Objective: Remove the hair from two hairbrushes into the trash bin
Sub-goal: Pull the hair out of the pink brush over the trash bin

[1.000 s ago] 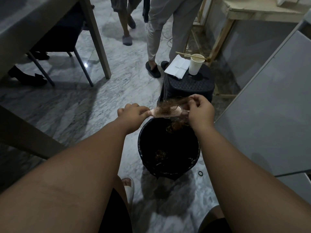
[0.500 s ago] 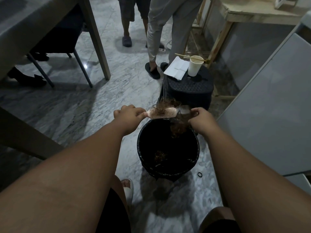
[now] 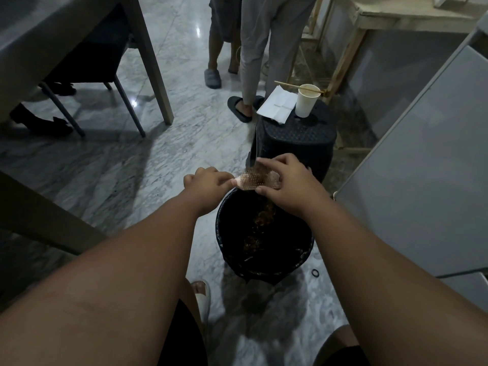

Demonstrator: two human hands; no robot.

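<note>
Brush in hand: a pink, paddle-shaped plastic hairbrush held bristles-up over the far rim of the round black plastic-lined trash bin on the marble floor.
Left hand: my left hand is closed around the handle end, fingers curled tight on it.
Right hand: my right hand arches over the brush head, thumb below and fingers above, pinched at the mat of brown hair on the bristles.
Done: a loose brown clump shows below my right hand inside the bin, with more strands lower down, so I judge some hair is already in.
Left on this brush: hair still covers the bristles; it needs more pulls.
Second brush: not visible anywhere; I cannot tell whether it is cleaned or still waiting.
Overall: partway at best.
</note>
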